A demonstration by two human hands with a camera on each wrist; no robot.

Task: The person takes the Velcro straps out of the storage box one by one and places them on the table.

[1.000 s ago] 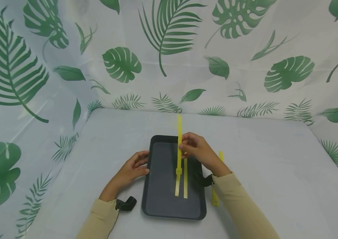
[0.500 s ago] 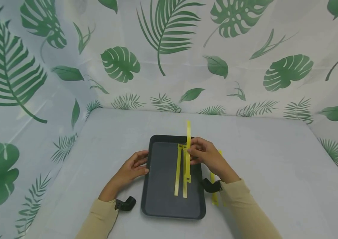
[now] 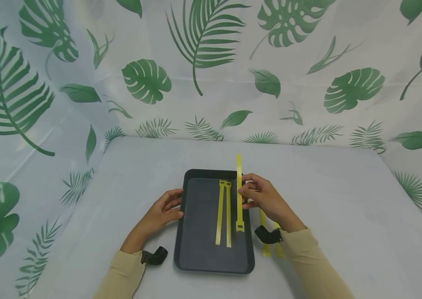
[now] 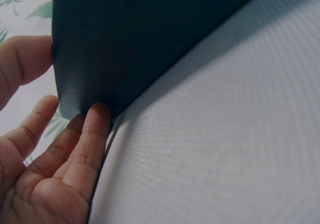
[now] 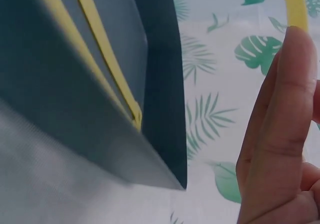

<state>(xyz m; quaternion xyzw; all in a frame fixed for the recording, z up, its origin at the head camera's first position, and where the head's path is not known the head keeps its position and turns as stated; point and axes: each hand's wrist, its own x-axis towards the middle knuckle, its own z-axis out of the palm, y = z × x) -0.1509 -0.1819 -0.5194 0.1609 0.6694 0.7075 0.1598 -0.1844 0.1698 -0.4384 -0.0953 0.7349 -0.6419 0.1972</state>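
A dark grey tray lies lengthwise in front of me. Inside it, side by side, are two yellow cable ties with slotted heads at the far end. My right hand pinches another yellow cable tie near its middle, over the tray's right side, slotted head toward me. That tie's upper part also shows in the right wrist view. My left hand touches the tray's left wall with its fingertips, fingers fairly straight; in the left wrist view those fingers rest against the outer wall.
More yellow ties lie on the white table right of the tray, partly hidden under my right wrist. Black wrist cameras sit on both wrists. A leaf-patterned cloth stands behind and at the sides.
My right hand has shifted right with its cable tie, from over the two lying ties to the tray's right edge, uncovering their slotted heads. My left hand stays at the tray.
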